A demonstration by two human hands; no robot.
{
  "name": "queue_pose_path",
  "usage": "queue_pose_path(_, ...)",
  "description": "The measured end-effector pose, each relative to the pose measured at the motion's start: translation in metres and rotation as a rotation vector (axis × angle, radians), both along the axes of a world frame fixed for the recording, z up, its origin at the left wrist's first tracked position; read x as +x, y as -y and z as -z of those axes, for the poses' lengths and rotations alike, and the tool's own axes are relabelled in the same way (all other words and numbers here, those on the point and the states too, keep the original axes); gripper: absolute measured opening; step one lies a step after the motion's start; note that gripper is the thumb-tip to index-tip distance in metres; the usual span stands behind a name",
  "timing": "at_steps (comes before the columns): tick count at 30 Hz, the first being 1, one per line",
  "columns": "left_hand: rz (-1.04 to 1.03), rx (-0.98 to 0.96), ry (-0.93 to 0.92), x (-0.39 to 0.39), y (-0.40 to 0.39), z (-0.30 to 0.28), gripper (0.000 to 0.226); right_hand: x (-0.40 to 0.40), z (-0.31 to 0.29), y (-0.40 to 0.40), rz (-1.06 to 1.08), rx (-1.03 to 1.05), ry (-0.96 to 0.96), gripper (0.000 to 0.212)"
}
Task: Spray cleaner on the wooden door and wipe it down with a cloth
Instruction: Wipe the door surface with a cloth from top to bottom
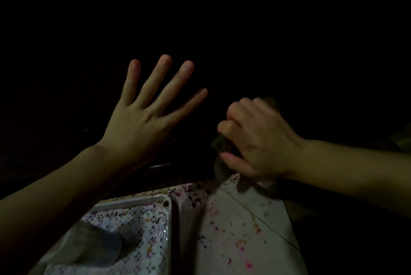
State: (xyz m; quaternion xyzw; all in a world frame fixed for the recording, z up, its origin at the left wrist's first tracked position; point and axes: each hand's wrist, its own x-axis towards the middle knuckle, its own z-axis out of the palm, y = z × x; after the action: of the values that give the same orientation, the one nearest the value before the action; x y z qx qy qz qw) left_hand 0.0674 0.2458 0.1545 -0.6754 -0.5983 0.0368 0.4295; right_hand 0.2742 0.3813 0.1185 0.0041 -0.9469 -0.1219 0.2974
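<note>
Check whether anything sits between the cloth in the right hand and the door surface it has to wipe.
Nothing visible does. The right hand grips the cloth up against the dark door. The left hand is spread flat on the door, off to the side. The frame is too dark to rule out small obstructions.

Count from the head view: two hands, one cloth, one tray.

I count two hands, the left hand at centre left and the right hand at centre right; one dark cloth bunched under the right; one white tray at the bottom; one dark door surface filling the upper frame.
</note>
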Motion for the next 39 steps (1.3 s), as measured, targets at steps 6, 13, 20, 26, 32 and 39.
queue_pose_path(6, -0.003, -0.002, -0.005, 0.000, 0.000, 0.000, 0.107, 0.008, -0.028, -0.014, -0.162, 0.124, -0.150, 0.005)
queue_pose_path(13, 0.006, 0.006, -0.017, 0.001, -0.001, 0.001, 0.104, -0.002, -0.043, -0.038, -0.202, 0.330, -0.224, 0.006)
queue_pose_path(20, -0.003, -0.010, 0.010, 0.000, -0.002, 0.002, 0.110, 0.014, 0.006, -0.047, -0.180, 0.342, -0.062, 0.015)
queue_pose_path(26, -0.016, -0.025, 0.044, 0.002, -0.002, 0.003, 0.117, 0.026, 0.073, -0.035, -0.129, 0.185, 0.211, 0.021)
queue_pose_path(32, -0.041, -0.036, 0.051, 0.003, -0.003, 0.005, 0.118, 0.021, 0.078, -0.017, 0.002, -0.126, 0.330, 0.022)
queue_pose_path(39, -0.034, -0.030, 0.042, 0.004, -0.003, 0.004, 0.116, 0.023, 0.072, 0.023, -0.002, -0.280, 0.365, 0.033)
